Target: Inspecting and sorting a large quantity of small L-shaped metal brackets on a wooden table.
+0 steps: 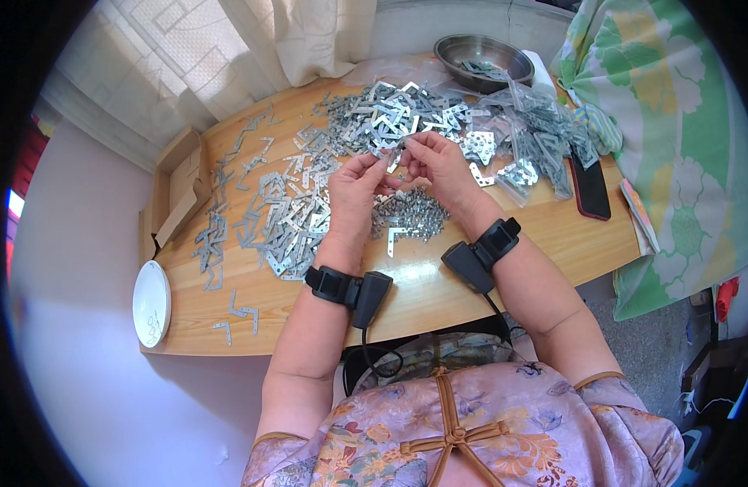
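Note:
My left hand (354, 188) and my right hand (440, 169) are raised over the middle of the table, close together. Both have their fingers pinched; a small greyish thing shows between the fingertips, too small and covered to name. Behind them rises a heap of L-shaped metal corner brackets (374, 114). More flat brackets (297, 207) spread out left of my left hand. Just below my hands lies a pile of small metal screws (418, 215), with a single L-shaped bracket (392, 240) at its near edge.
Clear plastic bags of metal parts (544, 134) lie at the right, beside a dark phone (590, 188). A steel bowl (483, 61) stands at the back. To the left are an open cardboard box (183, 187), a white dish (151, 304) and loose brackets (244, 308).

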Action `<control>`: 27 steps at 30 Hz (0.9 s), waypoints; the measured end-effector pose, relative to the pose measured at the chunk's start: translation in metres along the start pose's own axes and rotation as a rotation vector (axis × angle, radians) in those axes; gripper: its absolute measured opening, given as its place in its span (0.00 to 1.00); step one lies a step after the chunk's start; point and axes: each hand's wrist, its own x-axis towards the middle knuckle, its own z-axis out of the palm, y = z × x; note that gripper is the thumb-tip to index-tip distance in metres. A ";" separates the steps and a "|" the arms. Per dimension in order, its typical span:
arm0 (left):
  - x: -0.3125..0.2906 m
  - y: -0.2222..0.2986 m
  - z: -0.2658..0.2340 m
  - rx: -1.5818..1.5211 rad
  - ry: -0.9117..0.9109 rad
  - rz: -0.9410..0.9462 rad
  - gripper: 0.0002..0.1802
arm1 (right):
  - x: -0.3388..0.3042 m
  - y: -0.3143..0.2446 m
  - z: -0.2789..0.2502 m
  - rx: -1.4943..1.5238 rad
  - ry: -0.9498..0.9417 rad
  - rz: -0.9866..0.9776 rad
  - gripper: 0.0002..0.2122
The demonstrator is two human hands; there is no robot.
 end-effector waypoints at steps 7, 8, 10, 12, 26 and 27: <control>0.001 0.003 -0.004 0.062 -0.080 -0.008 0.11 | 0.002 -0.005 -0.008 -0.006 -0.062 0.008 0.06; 0.001 0.005 -0.004 0.062 -0.080 -0.008 0.11 | 0.002 -0.007 -0.011 -0.006 -0.063 0.008 0.06; 0.002 0.007 -0.006 0.243 -0.120 -0.095 0.11 | 0.003 -0.013 -0.017 -0.088 -0.037 0.046 0.05; 0.006 0.002 -0.014 0.422 -0.080 -0.066 0.10 | 0.004 -0.017 -0.019 -0.210 -0.044 0.056 0.05; 0.004 0.029 -0.026 1.331 -0.138 0.040 0.11 | 0.014 -0.014 -0.026 -0.179 0.010 -0.066 0.13; 0.003 0.030 -0.029 1.310 -0.172 0.027 0.11 | 0.014 -0.014 -0.025 -0.177 0.009 -0.065 0.13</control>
